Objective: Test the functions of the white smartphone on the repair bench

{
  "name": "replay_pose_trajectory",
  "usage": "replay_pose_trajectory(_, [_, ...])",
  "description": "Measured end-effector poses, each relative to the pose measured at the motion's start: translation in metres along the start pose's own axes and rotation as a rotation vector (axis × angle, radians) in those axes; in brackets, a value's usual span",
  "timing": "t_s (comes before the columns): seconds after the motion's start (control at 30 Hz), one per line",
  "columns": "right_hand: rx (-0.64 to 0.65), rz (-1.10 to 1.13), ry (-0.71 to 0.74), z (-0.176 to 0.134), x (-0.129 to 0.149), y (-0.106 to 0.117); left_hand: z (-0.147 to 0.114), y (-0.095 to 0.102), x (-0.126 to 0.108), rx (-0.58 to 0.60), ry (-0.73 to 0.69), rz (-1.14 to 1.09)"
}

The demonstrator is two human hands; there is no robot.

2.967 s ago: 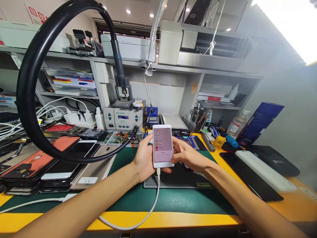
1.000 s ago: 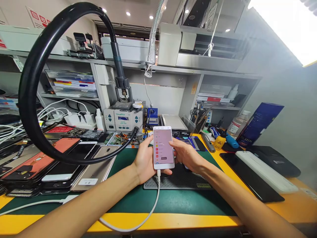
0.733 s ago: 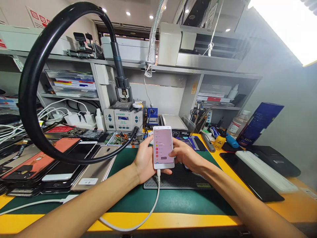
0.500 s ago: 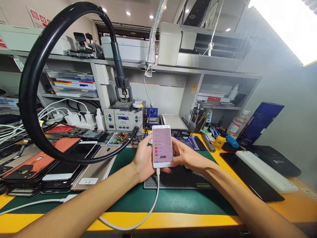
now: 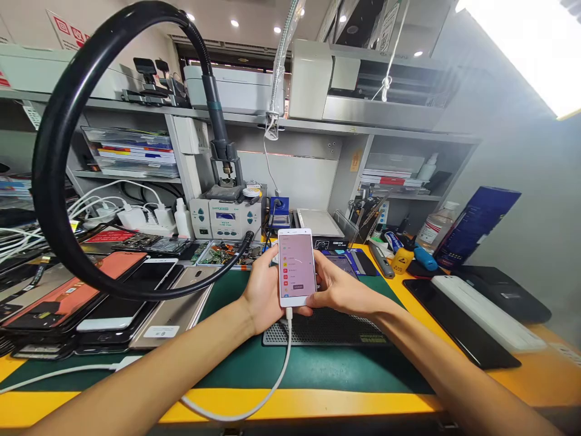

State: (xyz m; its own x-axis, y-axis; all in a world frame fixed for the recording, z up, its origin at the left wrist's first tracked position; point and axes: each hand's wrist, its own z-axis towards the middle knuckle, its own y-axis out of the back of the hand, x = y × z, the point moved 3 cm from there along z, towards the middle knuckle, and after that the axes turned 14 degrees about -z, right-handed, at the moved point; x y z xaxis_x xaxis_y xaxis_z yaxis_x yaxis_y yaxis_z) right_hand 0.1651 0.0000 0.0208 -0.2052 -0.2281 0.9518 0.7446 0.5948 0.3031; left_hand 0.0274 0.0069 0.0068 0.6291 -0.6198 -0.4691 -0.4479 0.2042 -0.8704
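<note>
A white smartphone (image 5: 297, 266) is held upright above the bench, its lit screen showing a list with small coloured icons. My left hand (image 5: 264, 290) is closed around its left side, with fingers passing behind it. My right hand (image 5: 333, 283) grips the right side, and its thumb lies at the lower right corner of the phone. A white charging cable (image 5: 289, 339) is plugged into the bottom edge and loops down over the bench front. Beneath the hands lies a dark perforated pad (image 5: 327, 330) on a green mat (image 5: 318, 369).
Stacked phones and phone parts (image 5: 113, 303) lie at left under a thick black hose (image 5: 49, 200). A grey rework station (image 5: 227, 217) stands behind. On the right are a yellow bottle (image 5: 402, 260), a black flat panel (image 5: 458, 321) and a white slab-like device (image 5: 488, 312).
My right thumb has shifted slightly inward onto the phone's lower right corner. The phone and my left hand are almost unmoved, and the screen looks the same.
</note>
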Motion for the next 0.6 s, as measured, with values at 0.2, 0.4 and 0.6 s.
replay_pose_trajectory(0.2, [0.004, 0.001, 0.001, -0.0002, 0.0021, -0.0008, -0.0006, 0.0008, 0.0, -0.013, -0.006, 0.015])
replay_pose_trajectory(0.4, [0.019, -0.022, 0.0, -0.0005, 0.0023, -0.0003, -0.0001, 0.0009, 0.0003, -0.002, -0.001, 0.012])
replay_pose_trajectory(0.6, [0.008, -0.022, 0.01, -0.0003, 0.0022, 0.0002, -0.0007, 0.0, 0.001, 0.01, 0.001, 0.007])
